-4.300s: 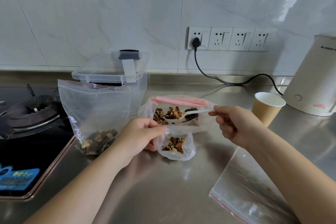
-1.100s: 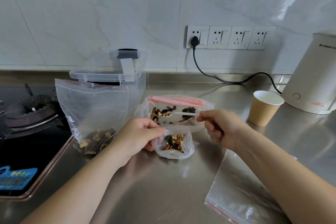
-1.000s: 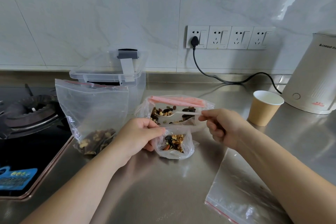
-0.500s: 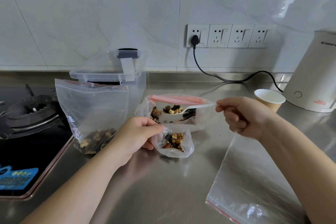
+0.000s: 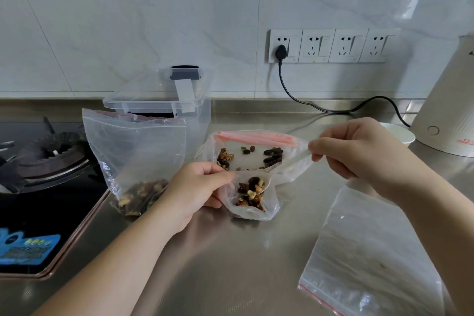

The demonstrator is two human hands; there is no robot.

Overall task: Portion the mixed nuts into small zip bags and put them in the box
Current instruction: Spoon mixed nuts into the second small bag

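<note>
Mixed nuts (image 5: 250, 191) sit in the bottom of a small zip bag (image 5: 252, 199) standing on the steel bench (image 5: 230, 264), just right of the left hand (image 5: 197, 188). That hand's grip is closed: thumb and fingers pinch the bag's left rim and hold its mouth open. The right hand (image 5: 359, 151) is raised to the upper right of the bag, its grip also closed, the fingertips pinching the handle end of a white plastic spoon (image 5: 287, 164). The spoon slants down to the left from that grip, and its bowl is tipped into the mouth of the small bag, right above the nuts there.

Directly behind the small bag and between the two hands lies a larger bag with a pink zip strip (image 5: 256, 147), open, with more nuts scattered inside. Left of the left hand stands a tall zip bag (image 5: 136, 159) with a layer of nuts at its base, and behind it is a clear plastic box (image 5: 166, 102) with its lid on. Below the right forearm an empty zip bag (image 5: 372, 256) lies flat on the bench. Behind the right hand part of a paper cup (image 5: 400, 133) shows, next to a white kettle (image 5: 448, 100) at the far right. A gas hob (image 5: 43, 159) fills the far left.
</note>
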